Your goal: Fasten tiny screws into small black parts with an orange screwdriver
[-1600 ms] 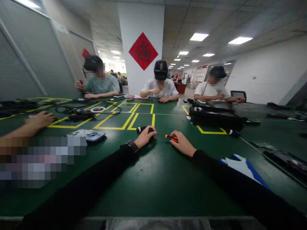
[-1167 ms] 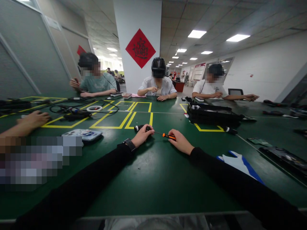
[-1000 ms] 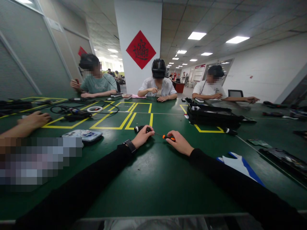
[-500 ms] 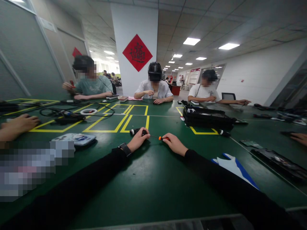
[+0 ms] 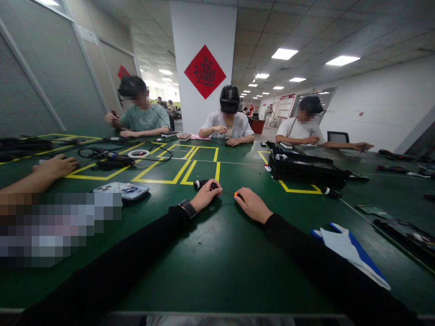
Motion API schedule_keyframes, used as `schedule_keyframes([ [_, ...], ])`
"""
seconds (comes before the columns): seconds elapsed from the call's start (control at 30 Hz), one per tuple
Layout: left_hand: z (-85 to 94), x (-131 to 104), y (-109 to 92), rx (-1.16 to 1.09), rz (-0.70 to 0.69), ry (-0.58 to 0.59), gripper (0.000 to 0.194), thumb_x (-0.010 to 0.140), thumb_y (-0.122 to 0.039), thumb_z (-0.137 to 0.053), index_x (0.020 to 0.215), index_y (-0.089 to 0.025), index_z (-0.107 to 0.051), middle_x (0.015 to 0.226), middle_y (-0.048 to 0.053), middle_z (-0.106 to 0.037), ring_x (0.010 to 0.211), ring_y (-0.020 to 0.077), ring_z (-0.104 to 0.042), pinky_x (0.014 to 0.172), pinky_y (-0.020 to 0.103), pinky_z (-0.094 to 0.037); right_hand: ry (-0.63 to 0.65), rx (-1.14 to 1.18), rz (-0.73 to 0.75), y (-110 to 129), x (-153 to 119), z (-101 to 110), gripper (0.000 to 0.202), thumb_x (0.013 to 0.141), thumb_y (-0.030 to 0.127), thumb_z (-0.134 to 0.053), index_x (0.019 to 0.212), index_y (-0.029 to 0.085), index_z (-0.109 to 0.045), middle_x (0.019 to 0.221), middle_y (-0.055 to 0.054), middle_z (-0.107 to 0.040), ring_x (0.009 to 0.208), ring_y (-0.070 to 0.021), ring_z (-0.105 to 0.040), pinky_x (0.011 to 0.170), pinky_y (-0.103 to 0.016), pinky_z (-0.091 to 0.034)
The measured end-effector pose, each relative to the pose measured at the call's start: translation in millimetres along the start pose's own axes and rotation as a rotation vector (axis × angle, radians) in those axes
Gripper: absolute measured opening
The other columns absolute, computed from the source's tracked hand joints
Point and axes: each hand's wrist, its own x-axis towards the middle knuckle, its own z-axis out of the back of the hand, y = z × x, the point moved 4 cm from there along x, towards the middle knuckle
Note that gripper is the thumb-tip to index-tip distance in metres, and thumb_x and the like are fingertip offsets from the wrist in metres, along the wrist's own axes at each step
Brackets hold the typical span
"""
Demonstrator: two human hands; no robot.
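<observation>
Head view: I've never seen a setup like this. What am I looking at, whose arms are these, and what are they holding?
There is no robot here. The camera sits on a person's head, looking forward and down, so the two black-sleeved arms are the wearer's own. The left hand holds a black cylindrical part with a white band. The right hand holds an orange-and-black screwdriver, its thin shaft pointing at the left hand. On the green table lie a patterned case, cables and a white ring to the left, and a black housing and a blue-and-white glove-like item to the right. The bare hand at far left is another person's.
</observation>
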Motion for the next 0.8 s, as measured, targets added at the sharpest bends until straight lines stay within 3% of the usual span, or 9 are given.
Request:
schedule_keyframes([
  [0.2, 0.4, 1.1, 1.2, 0.039, -0.047, -0.006, 0.019, 0.074, -0.033, -0.053, 0.085, -0.017, -0.050, 0.074, -0.001, -0.056, 0.070, 0.0116, -0.053, 0.070, 0.026, -0.042, -0.011, -0.003, -0.013, -7.2, -7.9, 6.2, 0.024, 0.089, 0.030, -0.038, 0.091, 0.016, -0.057, 0.088, -0.006, -0.054, 0.086, -0.0163, -0.048, 0.078, -0.030, -0.037],
  [0.8, 2.8, -0.5, -6.3, 0.077, -0.050, 0.004, 0.018, 0.076, -0.033, -0.052, 0.084, -0.017, -0.052, 0.079, 0.000, -0.054, 0.075, 0.0128, -0.051, 0.073, 0.027, -0.040, 0.010, 0.059, -0.054, -10.7, -4.1, 6.2, 0.023, 0.089, 0.027, -0.038, 0.085, 0.016, -0.058, 0.085, -0.005, -0.054, 0.083, -0.0156, -0.048, 0.077, -0.029, -0.038],
])
